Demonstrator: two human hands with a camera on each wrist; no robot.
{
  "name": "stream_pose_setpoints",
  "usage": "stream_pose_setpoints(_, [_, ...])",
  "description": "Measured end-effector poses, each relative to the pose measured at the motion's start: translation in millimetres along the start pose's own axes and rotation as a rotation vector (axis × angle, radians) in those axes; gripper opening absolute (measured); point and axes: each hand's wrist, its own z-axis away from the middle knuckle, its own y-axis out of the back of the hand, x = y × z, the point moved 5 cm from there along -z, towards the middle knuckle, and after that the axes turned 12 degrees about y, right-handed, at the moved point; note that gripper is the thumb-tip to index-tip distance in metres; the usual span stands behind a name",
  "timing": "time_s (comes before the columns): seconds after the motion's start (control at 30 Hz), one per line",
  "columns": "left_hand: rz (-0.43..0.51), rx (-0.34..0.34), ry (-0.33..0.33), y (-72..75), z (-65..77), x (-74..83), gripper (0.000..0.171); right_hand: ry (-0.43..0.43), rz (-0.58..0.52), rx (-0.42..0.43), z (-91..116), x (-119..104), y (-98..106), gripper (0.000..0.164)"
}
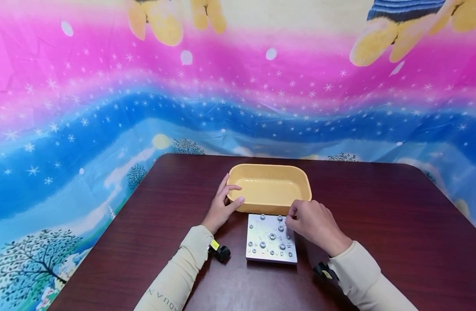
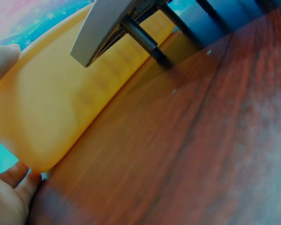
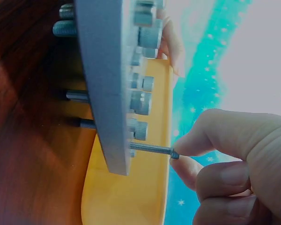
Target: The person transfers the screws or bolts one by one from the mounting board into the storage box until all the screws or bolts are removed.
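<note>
My right hand [image 1: 315, 222] pinches a thin socket-head bolt [image 3: 154, 148] by its head, between thumb and index finger. The bolt's threaded end is at the metal plate [image 1: 259, 235], near the far right corner. Several other bolts stand in the plate with their heads up; their threaded shanks [image 2: 141, 37] stick out below it. My left hand [image 1: 219, 210] grips the left end of a yellow plastic bin [image 1: 247, 208], with fingers along its outer side and over its rim. The bin sits just behind the plate.
Everything rests on a dark red-brown wooden table [image 1: 175, 194]. Behind it hangs a printed cloth [image 1: 238, 86] with snowflakes, close to the far table edge. Each wrist carries a small black camera [image 1: 222, 252].
</note>
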Motion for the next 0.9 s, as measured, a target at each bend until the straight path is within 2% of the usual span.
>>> stream_pose_setpoints(0.27, [-0.010,0.007,-0.004,1.9,-0.5,-1.2,0.040,0.022,-0.043,0.038,-2,-1,8,0.007])
stream_pose_setpoints(0.53, [-0.015,0.019,0.009,5.1,0.5,-2.0,0.041,0.110,-0.041,0.153,-6,-1,22,0.003])
stream_pose_setpoints(0.9, [0.000,-0.001,-0.005,-0.5,0.3,-1.7,0.039,0.030,-0.175,0.169,-18,19,22,0.008])
